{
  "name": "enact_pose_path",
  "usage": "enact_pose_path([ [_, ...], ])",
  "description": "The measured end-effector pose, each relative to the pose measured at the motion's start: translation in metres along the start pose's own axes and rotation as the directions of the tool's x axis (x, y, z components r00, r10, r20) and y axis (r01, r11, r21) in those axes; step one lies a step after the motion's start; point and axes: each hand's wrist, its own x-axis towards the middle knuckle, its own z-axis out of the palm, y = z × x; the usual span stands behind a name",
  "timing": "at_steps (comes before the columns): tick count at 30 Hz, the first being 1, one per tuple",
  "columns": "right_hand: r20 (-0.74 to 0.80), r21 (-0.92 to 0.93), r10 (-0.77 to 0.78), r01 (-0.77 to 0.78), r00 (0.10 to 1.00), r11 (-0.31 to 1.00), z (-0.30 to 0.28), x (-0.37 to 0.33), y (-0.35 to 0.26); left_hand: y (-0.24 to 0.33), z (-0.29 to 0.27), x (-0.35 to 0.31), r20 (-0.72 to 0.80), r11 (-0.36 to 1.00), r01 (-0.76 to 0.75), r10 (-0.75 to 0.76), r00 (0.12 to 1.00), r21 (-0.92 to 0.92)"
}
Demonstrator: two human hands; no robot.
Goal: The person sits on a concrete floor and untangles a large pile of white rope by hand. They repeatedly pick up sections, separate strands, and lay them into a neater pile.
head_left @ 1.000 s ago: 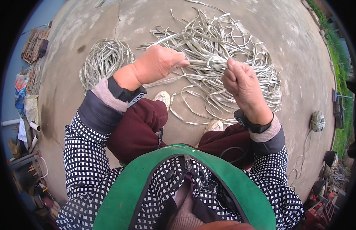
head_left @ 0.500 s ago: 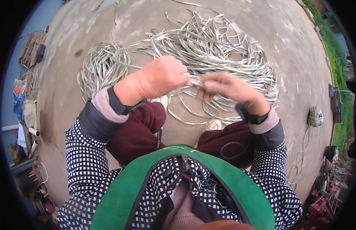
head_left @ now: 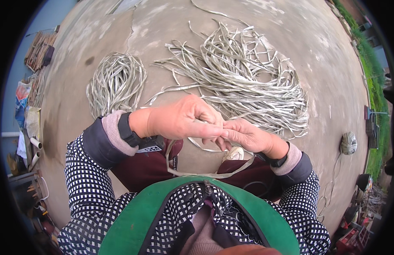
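My left hand (head_left: 186,118) and my right hand (head_left: 250,135) meet in front of me, fingertips pinched together. Between them they grip a pale, flat plastic strip (head_left: 197,174), which hangs in a loop below my hands, across my lap. The exact spot where the fingers hold it is hidden. Beyond my hands a large loose heap of silvery-grey strips (head_left: 243,80) spreads over the ground. To its left lies a smaller, rounder coil of the same strips (head_left: 116,83).
A ball of grey twine (head_left: 349,143) sits at the far right, its loose end trailing toward me. Stacked wood (head_left: 39,51) and white pipes (head_left: 34,160) line the left edge. Grass (head_left: 372,80) borders the concrete ground (head_left: 328,51) on the right.
My hands have come together and moved slightly nearer to me. The strip that ran from the left coil to my hands now hangs as a loop over my lap.
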Motion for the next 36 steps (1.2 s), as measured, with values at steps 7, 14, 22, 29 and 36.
enact_pose_path([
  [7,-0.025,-0.583,-0.167,0.121,0.986,0.803,-0.015,0.003,-0.010,-0.010,-0.007,-0.005,-0.139,0.967,0.113,-0.083,0.987,0.227],
  [14,-0.055,-0.499,-0.124,0.081,0.991,0.863,-0.021,-0.010,-0.008,0.005,-0.013,-0.017,-0.171,0.966,0.041,0.003,0.985,0.255],
  [22,-0.518,-0.500,-0.326,0.030,0.791,0.866,-0.035,0.005,0.002,0.010,-0.013,-0.004,-0.294,0.927,0.144,-0.038,0.955,0.347],
  [29,-0.268,-0.896,-0.475,-0.036,0.838,0.442,-0.016,0.007,0.008,-0.001,-0.003,0.004,-0.179,0.876,-0.035,0.137,0.974,0.480],
  [36,-0.096,-0.987,-0.512,-0.013,0.854,0.162,-0.026,0.009,0.013,-0.015,-0.009,0.002,-0.288,0.816,-0.008,0.213,0.934,0.578],
])
